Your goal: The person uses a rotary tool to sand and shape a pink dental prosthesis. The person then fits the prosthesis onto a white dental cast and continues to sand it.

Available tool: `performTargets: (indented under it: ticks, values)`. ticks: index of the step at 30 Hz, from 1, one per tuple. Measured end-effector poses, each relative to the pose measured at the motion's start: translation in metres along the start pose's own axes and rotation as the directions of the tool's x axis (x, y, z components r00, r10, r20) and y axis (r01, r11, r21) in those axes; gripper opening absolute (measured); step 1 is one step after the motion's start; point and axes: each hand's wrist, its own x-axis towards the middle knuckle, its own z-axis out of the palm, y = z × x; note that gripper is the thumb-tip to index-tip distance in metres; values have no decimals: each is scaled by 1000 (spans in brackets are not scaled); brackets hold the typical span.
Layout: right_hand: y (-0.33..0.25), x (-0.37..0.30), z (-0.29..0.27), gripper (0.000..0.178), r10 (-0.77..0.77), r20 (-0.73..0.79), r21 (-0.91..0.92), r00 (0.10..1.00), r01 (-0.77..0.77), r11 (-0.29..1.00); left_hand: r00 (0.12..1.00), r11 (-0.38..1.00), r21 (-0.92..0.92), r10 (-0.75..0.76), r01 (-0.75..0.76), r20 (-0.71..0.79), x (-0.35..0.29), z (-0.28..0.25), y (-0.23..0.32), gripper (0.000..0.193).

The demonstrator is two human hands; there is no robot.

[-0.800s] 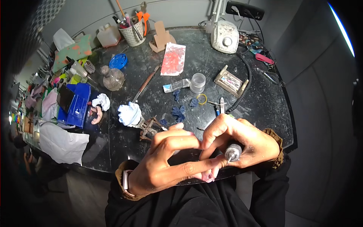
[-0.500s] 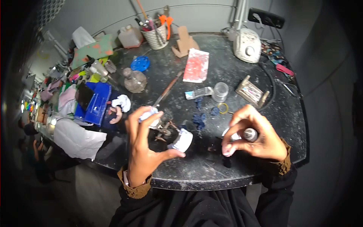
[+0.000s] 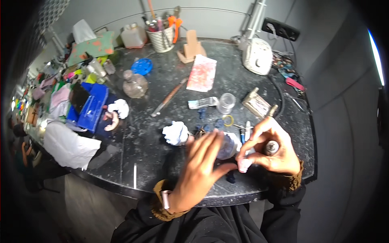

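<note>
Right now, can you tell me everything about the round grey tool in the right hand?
The tool looks like metal: grey and round, with a small pale spot on its end. That end points up toward the camera. The right hand curls around it, above the right part of the black desk. The hand hides the rest, so I can't tell how long it is or whether it's running.

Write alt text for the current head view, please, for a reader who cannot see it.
A person's right hand holds a handpiece and a small pinkish piece; the open left hand, blurred, is beside a white cast. A blue box and a tool cup stand on the black table.
</note>
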Motion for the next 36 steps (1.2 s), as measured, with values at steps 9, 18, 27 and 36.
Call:
performTargets:
  ticks: [9, 18, 27, 36]
  values:
    - [-3, 2, 0, 36, 27, 128, -34, 991, -23, 999, 980, 867, -490, 165, -91, 109, 8, -16, 6, 31]
    - [6, -2, 0, 57, -252, -60, -318, 966, 221, 922, 964, 879, -396, 239, -266, -117, 15, -25, 8, 26]
    - [16, 2, 24, 47, -327, 100, -579, 940, 322, 749, 915, 789, -471, 292, -395, -279, 8, -13, 1, 27]
    - [23, 1, 25, 45, -221, 79, -557, 972, 227, 799, 888, 742, -490, 343, -457, -308, 12, -10, -5, 18]
